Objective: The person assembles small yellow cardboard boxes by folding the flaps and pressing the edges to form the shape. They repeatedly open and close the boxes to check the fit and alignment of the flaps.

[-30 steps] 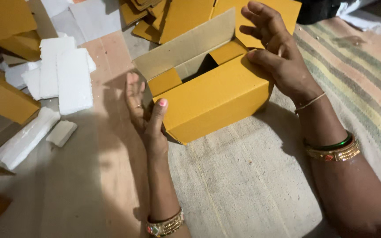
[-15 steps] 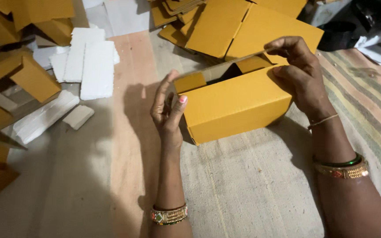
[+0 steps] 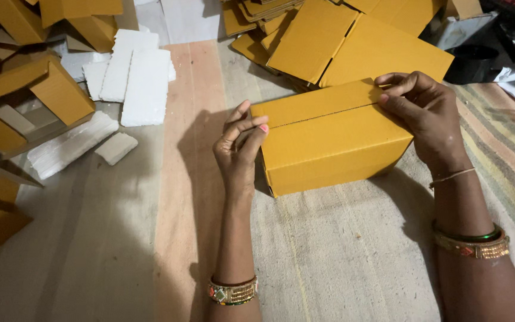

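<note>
A yellow cardboard box [image 3: 329, 140] lies on a striped mat, its top flaps folded down and meeting along a seam. My left hand [image 3: 239, 152] presses against the box's left end, fingers together and thumb near the top edge. My right hand [image 3: 421, 116] grips the box's right end, fingertips curled over the top flap at the far right corner. Both wrists carry bangles.
Flat yellow cardboard sheets [image 3: 353, 48] are stacked behind the box. White foam slabs [image 3: 135, 80] lie at upper left, with a smaller foam piece [image 3: 116, 148] nearer. Folded yellow boxes [image 3: 37, 89] pile up along the left edge. Dark bags [image 3: 502, 42] sit at upper right.
The box's flaps, open a second ago, are now folded shut. My right hand moved from the raised flap down to the box's right end; my left hand moved onto its left end.
</note>
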